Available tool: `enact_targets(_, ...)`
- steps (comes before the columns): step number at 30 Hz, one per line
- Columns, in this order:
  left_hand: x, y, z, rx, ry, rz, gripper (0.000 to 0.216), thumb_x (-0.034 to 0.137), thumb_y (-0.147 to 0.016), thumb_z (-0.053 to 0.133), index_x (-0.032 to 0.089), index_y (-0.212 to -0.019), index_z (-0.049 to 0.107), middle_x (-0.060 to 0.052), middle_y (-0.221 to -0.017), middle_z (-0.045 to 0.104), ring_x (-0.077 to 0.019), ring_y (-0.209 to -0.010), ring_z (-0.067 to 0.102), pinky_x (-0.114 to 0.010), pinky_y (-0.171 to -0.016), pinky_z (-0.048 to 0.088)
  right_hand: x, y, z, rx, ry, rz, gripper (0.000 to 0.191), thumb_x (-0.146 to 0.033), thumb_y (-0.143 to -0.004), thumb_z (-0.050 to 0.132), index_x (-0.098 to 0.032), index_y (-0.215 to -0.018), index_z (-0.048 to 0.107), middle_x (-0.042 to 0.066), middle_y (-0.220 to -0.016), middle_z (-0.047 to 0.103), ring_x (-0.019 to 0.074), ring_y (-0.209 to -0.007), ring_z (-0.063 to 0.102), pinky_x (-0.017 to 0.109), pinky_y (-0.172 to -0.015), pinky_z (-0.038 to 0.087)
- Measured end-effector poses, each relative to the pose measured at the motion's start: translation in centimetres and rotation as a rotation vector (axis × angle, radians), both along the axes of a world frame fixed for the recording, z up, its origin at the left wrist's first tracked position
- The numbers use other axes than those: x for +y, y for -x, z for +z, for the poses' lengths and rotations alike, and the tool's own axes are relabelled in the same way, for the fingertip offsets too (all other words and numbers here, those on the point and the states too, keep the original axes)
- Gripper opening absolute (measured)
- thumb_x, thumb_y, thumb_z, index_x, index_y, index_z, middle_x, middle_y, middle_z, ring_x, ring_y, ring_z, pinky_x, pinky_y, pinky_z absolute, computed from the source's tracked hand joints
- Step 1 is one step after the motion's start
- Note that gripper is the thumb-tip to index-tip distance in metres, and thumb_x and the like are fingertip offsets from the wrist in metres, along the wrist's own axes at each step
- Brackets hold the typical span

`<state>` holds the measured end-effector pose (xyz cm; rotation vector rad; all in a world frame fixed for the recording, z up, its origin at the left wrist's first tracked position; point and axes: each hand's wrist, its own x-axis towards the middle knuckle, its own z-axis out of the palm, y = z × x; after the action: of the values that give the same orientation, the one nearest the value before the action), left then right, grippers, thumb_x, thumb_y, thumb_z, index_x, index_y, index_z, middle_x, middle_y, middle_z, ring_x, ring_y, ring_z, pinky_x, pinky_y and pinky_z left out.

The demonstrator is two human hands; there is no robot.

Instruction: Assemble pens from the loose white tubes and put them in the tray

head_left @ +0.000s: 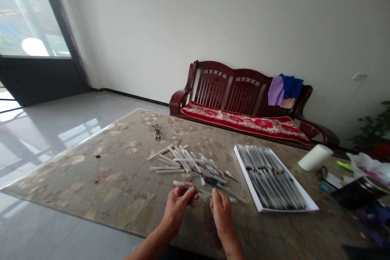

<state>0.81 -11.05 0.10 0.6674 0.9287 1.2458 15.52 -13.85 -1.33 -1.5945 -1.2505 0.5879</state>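
Observation:
My left hand [182, 202] is closed around a slim translucent plastic tube [178, 183], whose pale end sticks out to the left past the fingers. A thin dark length runs from it towards my right hand [221, 208], which is pinched closed at the other end. What exactly sits between the right fingertips is hidden. Just beyond both hands lies a loose pile of whitish translucent tubes [186, 160] mixed with thin dark sticks. To the right, a shallow white tray [311, 207] holds many dark sticks in clear sleeves [268, 176], laid side by side in two rows.
Black-framed glasses [157, 131] and a small dark bit [98, 156] lie on the patterned table [122, 178]. Right of the tray are a white roll [315, 157], a black cup [359, 191] and a plastic bag [370, 166]. A wooden bench [228, 89] stands behind.

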Motion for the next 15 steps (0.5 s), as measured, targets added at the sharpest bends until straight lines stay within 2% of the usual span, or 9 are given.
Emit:
enact_targets(3, 0.0, 0.3, -0.3, -0.011, 0.059, 0.013, 0.042, 0.045, -0.053, 0.088, 0.014, -0.075, 0.068, -0.001, -0.061, 0.068, -0.0146, -0.055, 0.063, -0.020, -0.046, 0.044, -0.6, -0.3, 0.8, 0.002, 0.047, 0.101, 0.052, -0.063, -0.093, 0.036, -0.023, -0.064, 0.054, -0.002, -0.054, 0.055, 0.0151, -0.050, 0.053, 0.024, -0.050, 0.039)
enact_targets(5, 0.0, 0.4, -0.5, -0.016, 0.093, 0.011, 0.043, 0.045, -0.053, 0.088, 0.014, -0.075, 0.068, -0.002, -0.061, 0.068, -0.0140, -0.056, 0.063, -0.020, -0.047, 0.044, -0.9, -0.5, 1.3, -0.057, -0.004, 0.125, 0.043, -0.058, -0.093, 0.041, -0.023, -0.075, 0.057, -0.002, -0.064, 0.059, 0.0152, -0.059, 0.056, 0.023, -0.055, 0.042)
enact_targets(7, -0.2, 0.4, -0.6, -0.017, 0.102, -0.007, 0.044, 0.045, -0.053, 0.088, 0.014, -0.075, 0.068, -0.002, -0.061, 0.068, -0.0135, -0.056, 0.062, -0.020, -0.047, 0.044, -1.0, -0.6, 1.5, -0.137, -0.068, 0.101, 0.039, -0.055, -0.093, 0.043, -0.023, -0.075, 0.056, -0.002, -0.066, 0.059, 0.0152, -0.062, 0.056, 0.022, -0.058, 0.042)
enact_targets(10, -0.4, 0.1, -0.6, -0.003, 0.079, -0.028, 0.043, 0.047, -0.054, 0.087, 0.013, -0.074, 0.068, -0.002, -0.060, 0.068, -0.0130, -0.055, 0.061, -0.020, -0.047, 0.044, -0.9, -0.6, 0.9, -0.213, -0.087, 0.023, 0.043, -0.054, -0.095, 0.039, -0.024, -0.068, 0.053, -0.001, -0.060, 0.056, 0.0159, -0.056, 0.054, 0.024, -0.055, 0.040)
enact_targets(12, -0.3, 0.0, -0.5, 0.015, 0.071, -0.025, 0.042, 0.047, -0.054, 0.087, 0.014, -0.072, 0.068, -0.002, -0.059, 0.067, -0.0133, -0.054, 0.061, -0.020, -0.047, 0.043, -0.9, -0.6, 0.5, -0.191, -0.059, 0.011, 0.046, -0.054, -0.096, 0.036, -0.024, -0.068, 0.054, 0.000, -0.059, 0.058, 0.0164, -0.055, 0.055, 0.025, -0.054, 0.040)
enact_targets(15, -0.1, -0.1, -0.4, 0.029, 0.085, -0.022, 0.042, 0.048, -0.054, 0.087, 0.014, -0.070, 0.069, -0.002, -0.059, 0.067, -0.0138, -0.054, 0.061, -0.020, -0.047, 0.044, -1.1, -0.7, 0.4, -0.116, -0.047, 0.067, 0.042, -0.054, -0.096, 0.037, -0.023, -0.078, 0.060, 0.000, -0.067, 0.063, 0.0160, -0.062, 0.060, 0.023, -0.057, 0.043)
